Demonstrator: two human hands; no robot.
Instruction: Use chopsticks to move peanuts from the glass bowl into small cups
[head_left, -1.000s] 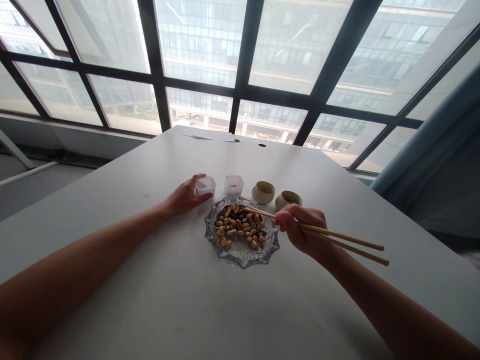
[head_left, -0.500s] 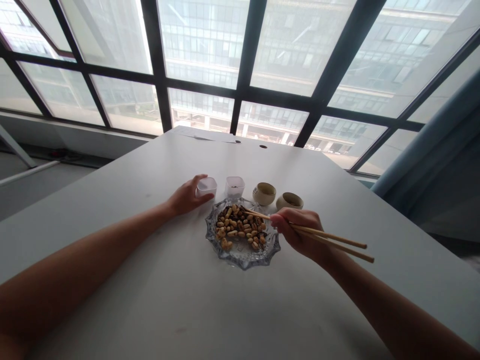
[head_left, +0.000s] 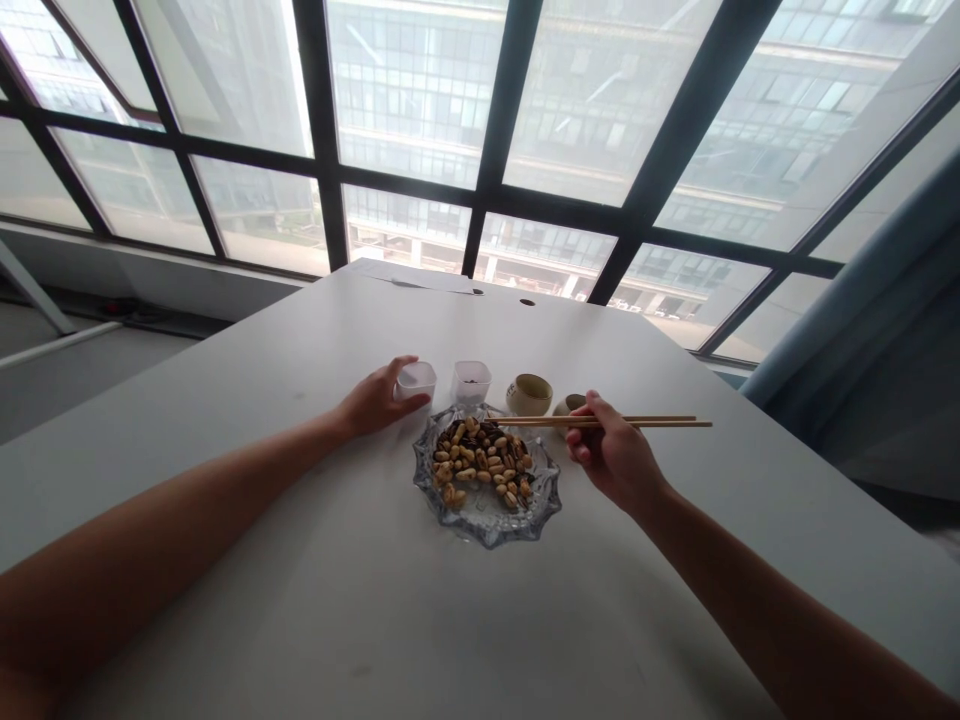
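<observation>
My left hand [head_left: 377, 400] grips a small translucent plastic cup [head_left: 417, 380], thumb in front and fingers around its left and far side. In my right hand [head_left: 615, 450] is a pair of wooden chopsticks [head_left: 660, 421], held nearly level. Their tips lie over the back of a scalloped glass dish [head_left: 489, 530]; whether they pinch anything is too small to tell. Peanuts [head_left: 486, 462] and dark seeds fill much of the dish. Behind it stands a second plastic cup [head_left: 471, 382] with a few dark bits inside.
Right of the plastic cups sits a beige ceramic cup [head_left: 530, 395]. Another ceramic cup [head_left: 571, 403] is partly hidden behind my right hand. The white table [head_left: 300, 620] runs back to tall windows, with a paper sheet [head_left: 420, 280] near its far edge. A blue curtain [head_left: 862, 270] hangs at right.
My right hand has turned and risen, bringing the chopsticks from a slant to nearly level with their tips closer together. My left hand stays on the cup. The view has tilted slightly.
</observation>
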